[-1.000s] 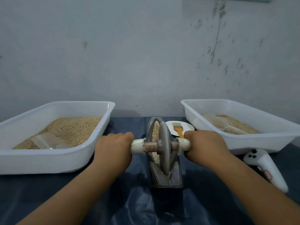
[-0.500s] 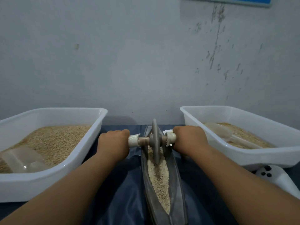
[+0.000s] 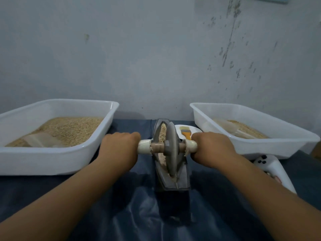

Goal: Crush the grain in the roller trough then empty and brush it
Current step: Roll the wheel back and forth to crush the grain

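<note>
White controller (image 3: pixel 272 169) on dark sheet (image 3: pixel 104 197), right of trough.

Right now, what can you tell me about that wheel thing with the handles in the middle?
The roller wheel is a thin grey disc, metal by the look, standing upright on edge in the narrow grey trough, near its close end. A wooden-looking axle runs through its hub, with whitish sleeves at both ends. The left hand grips one sleeve, the right hand the other. Pale grain lies in the trough beyond it.
</note>
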The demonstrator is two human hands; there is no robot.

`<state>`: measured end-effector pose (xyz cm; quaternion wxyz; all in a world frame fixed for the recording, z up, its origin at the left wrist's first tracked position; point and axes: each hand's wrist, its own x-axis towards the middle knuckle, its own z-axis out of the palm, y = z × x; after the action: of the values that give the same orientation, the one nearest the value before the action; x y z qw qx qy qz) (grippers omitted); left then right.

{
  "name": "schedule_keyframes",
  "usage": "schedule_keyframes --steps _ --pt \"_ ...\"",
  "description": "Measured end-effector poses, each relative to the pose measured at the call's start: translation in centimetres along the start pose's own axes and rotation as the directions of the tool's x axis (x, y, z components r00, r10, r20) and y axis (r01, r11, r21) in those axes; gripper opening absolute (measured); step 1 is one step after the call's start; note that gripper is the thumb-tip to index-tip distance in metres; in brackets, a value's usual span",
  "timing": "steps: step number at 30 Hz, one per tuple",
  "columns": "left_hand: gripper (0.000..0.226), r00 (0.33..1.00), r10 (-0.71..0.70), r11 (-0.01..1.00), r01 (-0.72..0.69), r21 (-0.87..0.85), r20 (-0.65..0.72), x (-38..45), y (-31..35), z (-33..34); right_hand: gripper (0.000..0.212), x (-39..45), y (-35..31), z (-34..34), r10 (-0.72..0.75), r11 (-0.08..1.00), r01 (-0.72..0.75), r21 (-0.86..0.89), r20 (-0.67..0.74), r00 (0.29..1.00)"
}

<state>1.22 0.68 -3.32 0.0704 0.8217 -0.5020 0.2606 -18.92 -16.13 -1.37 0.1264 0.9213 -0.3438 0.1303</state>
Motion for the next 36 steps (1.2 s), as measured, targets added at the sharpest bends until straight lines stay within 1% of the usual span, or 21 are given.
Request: schedule_keyframes --steps 2,4,7,9,10,12,15,18,21,24,29,32,34,36 --pt "0.023 0.999 0.009 1.0 -0.009 0.007 -0.041 -1.0 -0.2 -0.6 0.022 -1.2 0.1 -0.7 -0.017 0.999 0.015 -0.036 -0.054 0.998" --pt "0.02 0.999 0.005 1.0 -0.005 -0.001 -0.043 -1.3 -0.3 -0.6 0.023 -1.4 0.0 -1.0 -0.024 0.998 0.02 -0.061 -0.078 0.997" --pt "0.019 0.999 -0.015 1.0 0.014 -0.015 -0.035 -0.3 -0.2 0.5 0.02 -0.2 -0.5 -0.2 0.01 0.999 -0.011 -0.03 -0.04 0.999" --pt "0.019 0.999 -0.041 0.999 0.041 -0.018 -0.015 1.2 -0.2 1.5 0.008 1.5 -0.7 0.7 0.044 0.999 -0.044 -0.01 -0.011 0.999" --pt "0.019 0.999 -0.047 0.999 0.047 -0.022 -0.006 2.0 -0.3 2.0 0.007 2.4 -0.7 1.2 0.055 0.998 -0.055 -0.012 -0.004 0.998" --pt "0.019 0.999 -0.048 0.998 0.048 -0.027 0.005 3.6 -0.4 3.0 0.016 4.2 -0.5 2.0 0.066 0.998 -0.066 -0.017 -0.004 0.998" --pt "0.019 0.998 -0.063 0.998 0.063 -0.02 0.003 5.7 -0.7 4.3 0.008 6.5 -0.2 2.9 0.06 0.998 -0.06 -0.009 -0.01 0.998" --pt "0.018 0.997 -0.065 0.998 0.065 -0.002 -0.036 7.2 -0.8 5.1 0.016 8.2 0.1 3.4 0.068 0.998 -0.068 0.002 0.001 0.998" --pt "0.018 0.996 -0.069 0.998 0.069 0.003 -0.053 7.8 -1.0 5.6 0.019 9.1 0.2 3.7 0.056 0.998 -0.057 -0.01 -0.024 0.998" --pt "0.017 0.997 -0.066 0.998 0.066 0.001 -0.027 7.1 -1.1 5.6 0.018 8.8 0.0 3.6 0.034 0.999 -0.035 -0.021 -0.035 0.999" --pt "0.016 0.998 -0.057 0.998 0.057 0.003 0.024 5.1 -0.9 4.6 0.015 7.3 -0.2 2.9 0.004 0.999 -0.005 -0.036 -0.013 1.0" --pt "0.014 0.999 -0.037 0.999 0.036 0.018 0.036 3.9 -0.4 3.0 0.005 5.3 -0.3 2.5 0.012 1.0 -0.012 -0.015 0.007 1.0" --pt "0.019 0.999 -0.02 0.999 0.018 0.03 0.041 2.9 0.0 1.9 0.01 3.6 -0.4 2.0 0.028 1.0 -0.028 0.001 0.02 0.999" --pt "0.024 1.0 0.003 0.999 -0.004 0.039 0.023 1.6 0.2 0.9 0.008 1.8 -0.3 1.5 0.02 1.0 -0.02 -0.007 -0.004 1.0"
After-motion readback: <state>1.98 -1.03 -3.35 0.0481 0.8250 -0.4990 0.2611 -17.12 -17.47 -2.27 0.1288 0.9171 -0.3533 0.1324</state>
